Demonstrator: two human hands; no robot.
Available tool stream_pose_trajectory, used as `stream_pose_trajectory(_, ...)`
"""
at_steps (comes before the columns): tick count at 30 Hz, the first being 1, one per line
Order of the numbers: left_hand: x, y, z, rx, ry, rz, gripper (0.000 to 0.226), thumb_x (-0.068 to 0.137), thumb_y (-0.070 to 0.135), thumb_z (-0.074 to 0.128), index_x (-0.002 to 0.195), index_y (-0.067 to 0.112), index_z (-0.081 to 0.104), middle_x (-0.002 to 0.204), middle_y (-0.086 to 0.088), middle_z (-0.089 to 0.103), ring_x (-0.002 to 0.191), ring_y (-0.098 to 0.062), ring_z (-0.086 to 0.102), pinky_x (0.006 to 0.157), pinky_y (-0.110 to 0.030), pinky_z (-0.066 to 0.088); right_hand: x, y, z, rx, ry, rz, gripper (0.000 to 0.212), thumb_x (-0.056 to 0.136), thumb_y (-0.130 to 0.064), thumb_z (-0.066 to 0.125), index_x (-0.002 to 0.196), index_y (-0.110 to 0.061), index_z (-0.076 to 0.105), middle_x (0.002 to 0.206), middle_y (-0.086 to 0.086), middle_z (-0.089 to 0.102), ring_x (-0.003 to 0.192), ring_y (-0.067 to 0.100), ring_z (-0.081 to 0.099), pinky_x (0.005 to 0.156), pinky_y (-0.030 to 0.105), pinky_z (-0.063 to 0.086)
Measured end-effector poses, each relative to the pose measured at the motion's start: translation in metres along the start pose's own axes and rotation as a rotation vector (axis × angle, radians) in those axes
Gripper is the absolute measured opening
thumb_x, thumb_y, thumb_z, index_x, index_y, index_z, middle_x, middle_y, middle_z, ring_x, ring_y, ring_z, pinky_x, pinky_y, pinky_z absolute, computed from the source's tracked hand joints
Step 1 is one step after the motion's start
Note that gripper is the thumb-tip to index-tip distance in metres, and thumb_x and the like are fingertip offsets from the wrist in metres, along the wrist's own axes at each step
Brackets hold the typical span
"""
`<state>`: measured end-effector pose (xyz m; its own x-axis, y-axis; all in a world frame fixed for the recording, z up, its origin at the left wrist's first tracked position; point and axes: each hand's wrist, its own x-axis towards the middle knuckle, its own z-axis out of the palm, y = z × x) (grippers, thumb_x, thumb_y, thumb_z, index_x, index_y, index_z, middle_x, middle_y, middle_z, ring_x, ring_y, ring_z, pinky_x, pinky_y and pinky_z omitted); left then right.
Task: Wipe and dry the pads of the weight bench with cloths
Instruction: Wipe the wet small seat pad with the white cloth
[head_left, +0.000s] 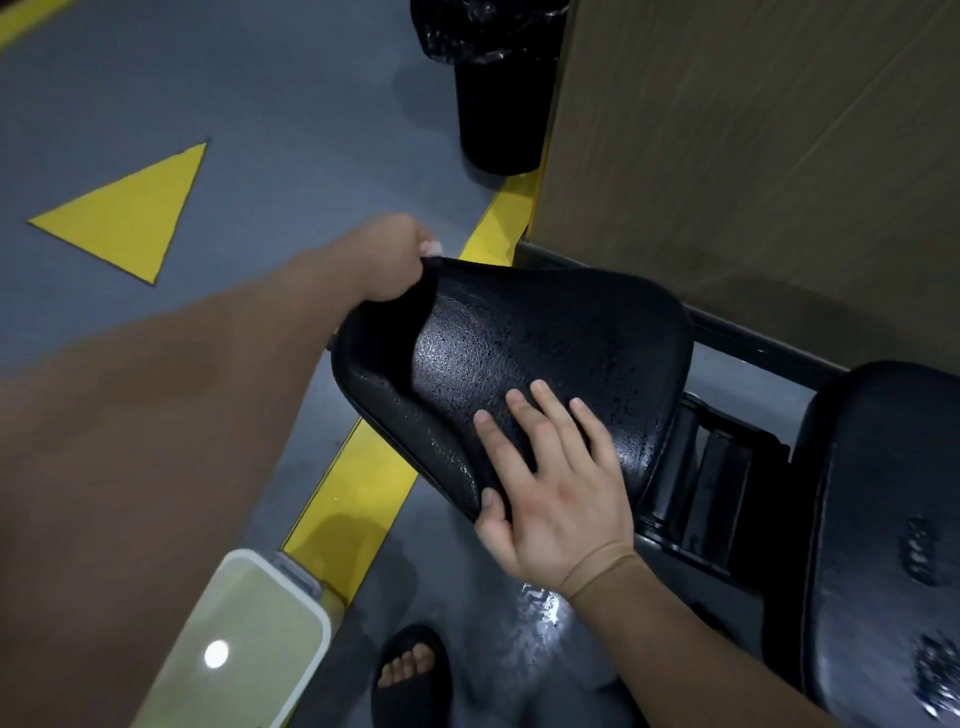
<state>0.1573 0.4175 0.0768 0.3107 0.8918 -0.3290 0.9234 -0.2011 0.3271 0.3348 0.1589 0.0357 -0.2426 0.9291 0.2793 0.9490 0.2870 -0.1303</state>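
Observation:
The black seat pad (545, 332) of the weight bench sits at mid frame, its textured surface glistening with moisture. My left hand (395, 260) reaches to the pad's far left corner and grips a small pale cloth (432, 248), of which only a scrap shows past the fingers. My right hand (550, 483) lies flat on the near part of the seat pad with fingers straight and spread, the thumb against the pad's near edge. The bench's back pad (883, 519) is at the right, with wet patches on it.
A white tub (249, 639) of water stands on the floor at lower left. A black lined bin (501, 88) stands at the top beside a wood-panel wall (753, 130). Yellow floor stripe (353, 499) runs under the seat. My sandalled foot (410, 675) is below, beside a wet floor patch.

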Motion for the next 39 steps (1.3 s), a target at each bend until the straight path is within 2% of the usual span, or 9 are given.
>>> stream_pose_trajectory(4, -0.010, -0.027, 0.011, -0.118, 0.072, -0.090, 0.027, 0.107, 0.016, 0.048, 0.123, 0.006, 0.067, 0.124, -0.017, 0.069, 0.120, -0.033, 0.062, 0.096, -0.026, 0.042, 0.000, 0.000, 0.001, 0.010, 0.019, -0.001, 0.066, 0.078, -0.040, 0.060, 0.140, -0.017, 0.062, 0.145, 0.015, 0.056, 0.146, 0.034, 0.040, 0.117, 0.054, 0.031)
stream_pose_trajectory(7, -0.024, -0.027, 0.024, -0.277, 0.100, -0.019, 0.041, 0.104, 0.002, 0.047, 0.142, 0.011, 0.060, 0.147, -0.001, 0.057, 0.140, -0.014, 0.049, 0.113, -0.014, 0.024, 0.001, 0.000, 0.002, 0.006, 0.024, -0.003, 0.067, 0.076, -0.040, 0.061, 0.140, -0.017, 0.062, 0.145, 0.015, 0.056, 0.145, 0.035, 0.040, 0.117, 0.055, 0.031)
stream_pose_trajectory(11, -0.023, -0.025, 0.021, -0.481, 0.078, -0.026, 0.032, 0.106, 0.023, 0.057, 0.137, 0.024, 0.066, 0.145, 0.010, 0.059, 0.137, -0.005, 0.050, 0.121, -0.022, 0.027, 0.001, 0.000, 0.002, 0.004, 0.039, -0.015, 0.067, 0.077, -0.039, 0.061, 0.139, -0.016, 0.062, 0.143, 0.016, 0.056, 0.145, 0.035, 0.041, 0.116, 0.055, 0.032)
stream_pose_trajectory(16, -0.035, -0.048, 0.026, -0.570, 0.111, -0.192, 0.024, 0.103, 0.040, 0.058, 0.115, 0.026, 0.073, 0.113, -0.002, 0.075, 0.107, -0.021, 0.068, 0.103, -0.040, 0.052, 0.002, -0.001, 0.001, -0.001, 0.060, -0.025, 0.067, 0.076, -0.037, 0.061, 0.139, -0.016, 0.062, 0.142, 0.017, 0.057, 0.143, 0.036, 0.044, 0.114, 0.056, 0.034)
stream_pose_trajectory(20, -0.069, -0.088, 0.056, -0.605, 0.142, -0.244, 0.036, 0.094, 0.038, 0.048, 0.091, 0.004, 0.060, 0.077, -0.002, 0.054, 0.078, -0.015, 0.049, 0.074, -0.035, 0.042, 0.001, -0.001, 0.003, 0.001, 0.070, -0.019, 0.065, 0.076, -0.037, 0.060, 0.138, -0.016, 0.063, 0.143, 0.016, 0.057, 0.143, 0.035, 0.044, 0.114, 0.056, 0.034)
stream_pose_trajectory(26, -0.065, -0.066, 0.051, -0.871, 0.196, -0.280, 0.027, 0.102, 0.018, 0.051, 0.091, 0.017, 0.076, 0.084, 0.001, 0.071, 0.081, -0.014, 0.062, 0.075, -0.029, 0.050, 0.002, -0.001, 0.004, -0.016, 0.074, -0.027, 0.065, 0.077, -0.037, 0.059, 0.138, -0.016, 0.063, 0.143, 0.016, 0.057, 0.142, 0.035, 0.045, 0.115, 0.056, 0.033)
stream_pose_trajectory(32, -0.108, -0.058, 0.048, -0.979, 0.137, -0.374, 0.026, 0.099, 0.000, 0.041, 0.085, 0.014, 0.058, 0.079, -0.011, 0.045, 0.064, -0.017, 0.044, 0.068, -0.034, 0.041, -0.001, -0.001, 0.006, -0.050, 0.103, -0.043, 0.062, 0.079, -0.035, 0.058, 0.138, -0.016, 0.063, 0.141, 0.017, 0.057, 0.141, 0.036, 0.046, 0.116, 0.054, 0.031)
stream_pose_trajectory(36, -0.161, -0.035, 0.070, -1.187, 0.124, -0.431, 0.027, 0.098, -0.010, 0.034, 0.101, 0.007, 0.055, 0.086, -0.018, 0.049, 0.065, -0.022, 0.050, 0.056, -0.028, 0.050, -0.001, -0.001, 0.007, -0.054, 0.107, -0.036, 0.060, 0.082, -0.034, 0.056, 0.138, -0.015, 0.062, 0.140, 0.017, 0.057, 0.141, 0.036, 0.045, 0.116, 0.053, 0.031)
stream_pose_trajectory(39, -0.191, -0.008, 0.090, -1.143, 0.104, -0.397, 0.023, 0.099, -0.010, 0.038, 0.096, 0.001, 0.058, 0.066, -0.015, 0.062, 0.060, -0.023, 0.054, 0.051, -0.025, 0.044, -0.002, 0.000, 0.007, -0.058, 0.115, -0.051, 0.059, 0.084, -0.034, 0.055, 0.139, -0.015, 0.061, 0.140, 0.017, 0.057, 0.142, 0.035, 0.044, 0.117, 0.053, 0.029)
